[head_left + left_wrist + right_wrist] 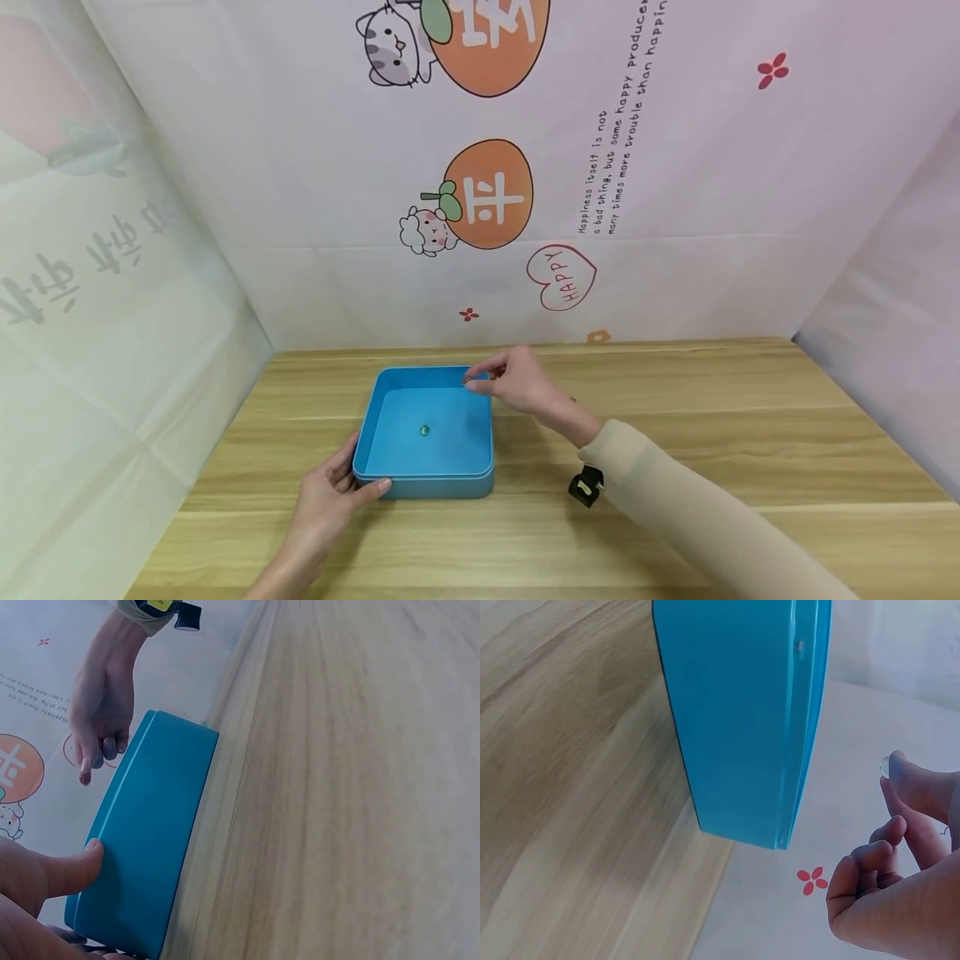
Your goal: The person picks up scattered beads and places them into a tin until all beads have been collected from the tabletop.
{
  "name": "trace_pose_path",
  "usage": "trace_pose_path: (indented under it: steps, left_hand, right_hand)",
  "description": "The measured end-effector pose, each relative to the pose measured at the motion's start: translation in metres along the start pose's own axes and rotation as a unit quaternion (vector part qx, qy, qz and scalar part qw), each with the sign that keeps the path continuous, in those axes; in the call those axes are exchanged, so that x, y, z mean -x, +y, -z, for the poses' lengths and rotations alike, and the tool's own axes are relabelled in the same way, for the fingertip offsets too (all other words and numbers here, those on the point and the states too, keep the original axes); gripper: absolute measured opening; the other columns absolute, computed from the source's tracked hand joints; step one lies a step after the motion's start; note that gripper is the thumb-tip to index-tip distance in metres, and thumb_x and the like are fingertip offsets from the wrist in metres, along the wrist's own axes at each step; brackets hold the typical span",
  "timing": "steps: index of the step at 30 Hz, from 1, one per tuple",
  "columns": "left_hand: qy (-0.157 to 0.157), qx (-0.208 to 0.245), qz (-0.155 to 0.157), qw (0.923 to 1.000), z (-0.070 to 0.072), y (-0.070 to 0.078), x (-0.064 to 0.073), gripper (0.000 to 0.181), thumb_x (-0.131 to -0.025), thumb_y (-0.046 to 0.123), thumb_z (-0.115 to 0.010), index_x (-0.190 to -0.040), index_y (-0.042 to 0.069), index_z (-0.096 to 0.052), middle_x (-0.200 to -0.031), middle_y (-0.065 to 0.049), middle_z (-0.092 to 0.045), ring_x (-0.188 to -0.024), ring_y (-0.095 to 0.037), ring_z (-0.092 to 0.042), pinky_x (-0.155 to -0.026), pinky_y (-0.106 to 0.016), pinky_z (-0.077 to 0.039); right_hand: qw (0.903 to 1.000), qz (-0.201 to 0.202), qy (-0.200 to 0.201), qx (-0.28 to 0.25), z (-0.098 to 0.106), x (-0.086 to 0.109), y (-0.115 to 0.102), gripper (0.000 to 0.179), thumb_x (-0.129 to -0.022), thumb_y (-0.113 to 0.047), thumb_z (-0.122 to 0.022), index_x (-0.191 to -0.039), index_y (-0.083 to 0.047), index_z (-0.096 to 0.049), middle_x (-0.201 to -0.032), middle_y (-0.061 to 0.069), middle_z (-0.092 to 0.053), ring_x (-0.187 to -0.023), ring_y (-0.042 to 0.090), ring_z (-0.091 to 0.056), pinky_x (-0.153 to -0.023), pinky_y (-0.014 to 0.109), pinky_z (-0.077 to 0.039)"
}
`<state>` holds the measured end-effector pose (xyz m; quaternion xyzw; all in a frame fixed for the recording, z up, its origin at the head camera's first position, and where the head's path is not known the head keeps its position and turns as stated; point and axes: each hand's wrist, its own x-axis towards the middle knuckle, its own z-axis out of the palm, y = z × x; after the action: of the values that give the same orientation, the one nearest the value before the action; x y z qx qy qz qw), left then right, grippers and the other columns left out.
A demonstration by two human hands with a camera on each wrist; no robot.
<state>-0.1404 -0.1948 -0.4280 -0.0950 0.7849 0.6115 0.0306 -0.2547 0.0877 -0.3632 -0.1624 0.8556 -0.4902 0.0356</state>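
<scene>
A shallow blue box stands on the wooden table, its top uncovered. On its floor lies a greenish glass marble. My left hand grips the box's near left corner, thumb on the front wall and fingers along the left side. Over the far right corner, my right hand pinches a small clear glass marble between thumb and index finger. The right wrist view shows that marble at the fingertips, above the rim, with the other fingers curled in. From the left wrist view, the box's outer wall hides its inside.
A small dark object sits on the table beyond my right wrist, partly covered by it. A black wrist-camera mount hangs under the right sleeve. Printed white cloth rises behind the wooden table and along both sides.
</scene>
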Motion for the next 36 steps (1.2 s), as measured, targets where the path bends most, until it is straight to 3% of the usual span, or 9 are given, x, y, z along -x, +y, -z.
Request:
trace_pose_path:
  steps: [14, 36]
  left_hand:
    - [0.002, -0.006, -0.003, 1.0, 0.0, 0.0, 0.0, 0.097, -0.088, 0.01, -0.088, -0.165, 0.001, -0.03, -0.166, -0.027, -0.028, -0.15, -0.044, -0.033, -0.109, -0.046, -0.047]
    - [0.002, -0.005, 0.007, 1.0, -0.001, 0.0, 0.0, 0.095, -0.09, 0.011, -0.086, -0.165, 0.002, -0.029, -0.165, -0.028, -0.029, -0.149, -0.044, -0.034, -0.109, -0.048, -0.048]
  right_hand:
    - [0.9997, 0.02, -0.002, 0.012, -0.019, -0.013, -0.006, 0.006, -0.093, -0.013, -0.084, -0.098, -0.009, -0.086, -0.084, 0.001, -0.068, -0.072, 0.018, -0.051, -0.059, 0.026, -0.037]
    - [0.9995, 0.005, -0.015, 0.026, -0.052, -0.023, -0.004, 0.008, -0.094, -0.012, -0.083, -0.099, -0.006, -0.085, -0.075, 0.001, -0.064, -0.067, 0.017, -0.05, -0.054, 0.023, -0.036]
